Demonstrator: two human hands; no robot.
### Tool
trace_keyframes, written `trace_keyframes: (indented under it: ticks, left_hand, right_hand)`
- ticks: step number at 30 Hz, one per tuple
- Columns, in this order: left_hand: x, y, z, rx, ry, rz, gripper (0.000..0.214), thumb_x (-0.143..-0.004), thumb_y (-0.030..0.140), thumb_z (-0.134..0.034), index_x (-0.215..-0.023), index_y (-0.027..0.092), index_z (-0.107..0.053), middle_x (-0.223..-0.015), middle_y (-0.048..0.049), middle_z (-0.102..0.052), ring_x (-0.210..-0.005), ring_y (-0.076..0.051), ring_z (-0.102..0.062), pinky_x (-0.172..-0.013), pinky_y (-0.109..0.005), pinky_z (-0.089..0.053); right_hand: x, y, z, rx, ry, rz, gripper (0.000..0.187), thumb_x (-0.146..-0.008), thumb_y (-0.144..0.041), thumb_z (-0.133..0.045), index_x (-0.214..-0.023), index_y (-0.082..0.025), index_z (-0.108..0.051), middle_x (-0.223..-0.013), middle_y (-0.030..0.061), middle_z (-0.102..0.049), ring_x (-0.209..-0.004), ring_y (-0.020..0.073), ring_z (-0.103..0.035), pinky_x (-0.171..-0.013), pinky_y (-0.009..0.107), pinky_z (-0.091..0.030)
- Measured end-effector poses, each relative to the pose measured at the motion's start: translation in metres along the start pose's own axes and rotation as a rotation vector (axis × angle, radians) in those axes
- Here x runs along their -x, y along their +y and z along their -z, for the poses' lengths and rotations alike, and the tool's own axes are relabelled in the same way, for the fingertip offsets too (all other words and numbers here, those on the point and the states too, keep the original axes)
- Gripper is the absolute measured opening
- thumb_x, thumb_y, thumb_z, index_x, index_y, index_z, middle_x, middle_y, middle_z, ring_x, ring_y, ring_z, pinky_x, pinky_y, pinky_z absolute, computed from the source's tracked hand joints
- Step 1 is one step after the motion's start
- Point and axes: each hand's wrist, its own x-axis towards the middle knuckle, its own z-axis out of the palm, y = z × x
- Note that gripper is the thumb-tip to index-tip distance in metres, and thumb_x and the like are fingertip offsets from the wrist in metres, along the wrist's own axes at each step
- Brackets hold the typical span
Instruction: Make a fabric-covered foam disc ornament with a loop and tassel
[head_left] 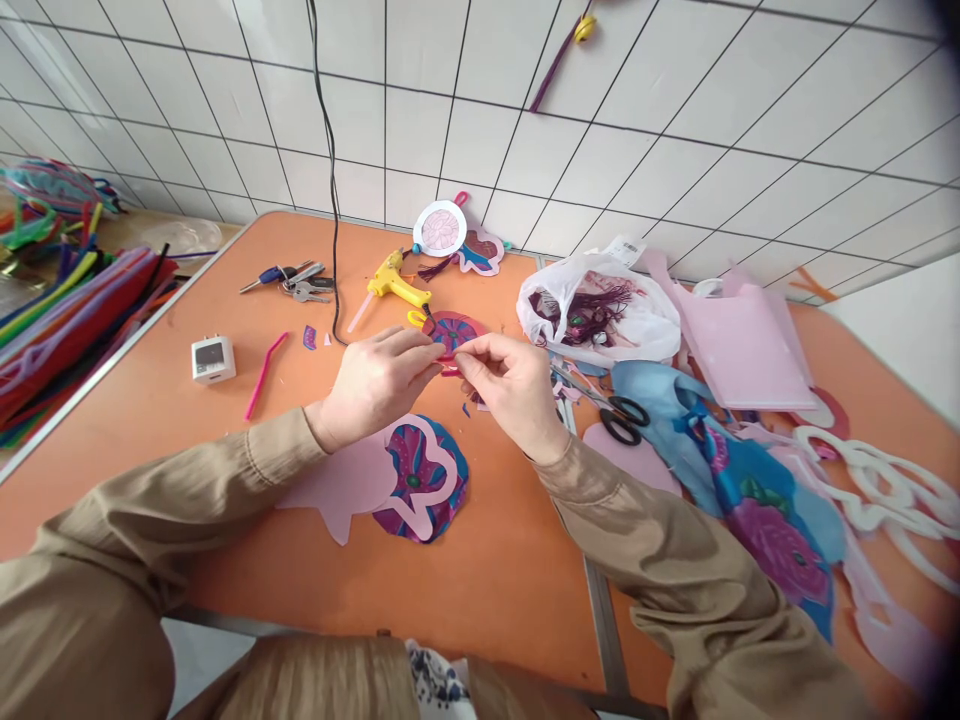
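Note:
My left hand (390,380) and my right hand (510,388) meet at the lower edge of a round ornament (454,332) with a blue and purple patterned middle and a red rim. Fingers of both hands are closed in a pinch there, and they cover part of the edge. A small pinkish-red bit shows between the fingertips; its kind is unclear. At the ornament's upper left is a yellow loop (416,318). Nearer me lie a pink cut-out sheet (337,490) and a patterned fabric circle (458,500) under a pink flower-shaped outline.
Behind my hands lie a yellow glue gun (397,283), keys (304,280) and two finished ornaments, one white-rimmed (440,229). A white adapter (213,358) and pink pipe cleaner (266,375) sit left. Rightward are a tassel bag (645,325), scissors (624,418) and fabric scraps (780,540).

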Motion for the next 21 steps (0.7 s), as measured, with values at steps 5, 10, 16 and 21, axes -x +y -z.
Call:
trace_keyframes:
  ticks: [5,10,16,21]
  left_hand:
    - [-0.001,0.001,0.002,-0.254,0.056,-0.186,0.021,-0.092,0.010,-0.056,-0.074,0.016,-0.064,-0.068,-0.0018,-0.068,-0.058,-0.012,-0.056,-0.051,-0.026,-0.037]
    - [-0.002,0.002,0.002,-0.347,0.113,-0.199,0.028,-0.090,0.009,-0.054,-0.063,0.017,-0.056,-0.058,-0.0008,-0.059,-0.053,-0.012,-0.048,-0.050,-0.027,-0.033]
    - [-0.003,0.006,0.005,-0.047,-0.095,0.068,0.025,-0.094,0.021,-0.050,-0.075,0.017,-0.067,-0.069,-0.0051,-0.067,-0.062,-0.014,-0.059,-0.056,-0.026,-0.041]
    - [-0.012,0.014,0.012,0.429,-0.263,0.493,0.021,-0.087,0.025,-0.057,-0.073,0.016,-0.068,-0.066,-0.0030,-0.067,-0.059,-0.012,-0.057,-0.057,-0.025,-0.045]
  right_hand:
    - [0.002,0.000,-0.003,0.048,-0.008,0.084,0.017,-0.086,-0.029,-0.062,-0.075,-0.018,-0.068,-0.059,0.0000,-0.068,-0.048,0.0101,-0.056,-0.048,0.023,-0.046]
    - [0.004,0.000,-0.006,0.032,-0.018,0.100,0.015,-0.086,-0.027,-0.063,-0.077,-0.016,-0.070,-0.062,0.0006,-0.070,-0.049,0.0097,-0.058,-0.049,0.023,-0.046]
    - [0.003,0.001,-0.003,0.091,-0.004,0.086,0.017,-0.086,-0.029,-0.063,-0.075,-0.018,-0.069,-0.058,-0.0009,-0.065,-0.051,0.0112,-0.057,-0.050,0.025,-0.046]
    - [0.001,-0.001,0.001,0.152,-0.027,0.151,0.014,-0.087,-0.027,-0.061,-0.078,-0.019,-0.070,-0.071,0.0020,-0.072,-0.060,0.0138,-0.064,-0.056,0.027,-0.050]
